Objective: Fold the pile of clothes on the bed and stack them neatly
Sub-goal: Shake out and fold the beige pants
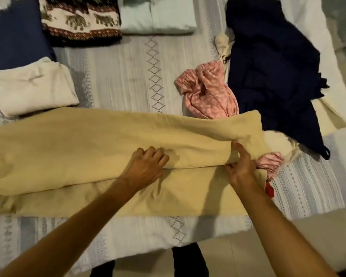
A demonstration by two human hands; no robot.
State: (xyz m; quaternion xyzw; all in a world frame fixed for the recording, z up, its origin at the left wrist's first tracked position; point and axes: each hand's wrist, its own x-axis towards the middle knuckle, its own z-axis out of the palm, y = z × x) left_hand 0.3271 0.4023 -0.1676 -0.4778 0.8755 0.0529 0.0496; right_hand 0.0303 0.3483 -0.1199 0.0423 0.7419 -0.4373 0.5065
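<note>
Tan trousers point(72, 148) lie stretched across the near part of the bed point(128, 76), one leg folded over the other. My left hand point(146, 168) presses on the upper leg near its middle with curled fingers. My right hand point(241, 166) grips the right end of the upper leg and lifts its edge. To the right lies the unfolded pile: a pink patterned garment point(210, 92), a dark navy garment point(272, 62) and a cream piece point(224, 42) under it.
Folded clothes sit at the back and left: a white top point(32, 86), a navy piece point(14, 37), an elephant-print piece point(80, 19), a pale green shirt point(156, 17). The bed's near edge point(168, 244) runs below my arms; a red bit point(269, 189) peeks out.
</note>
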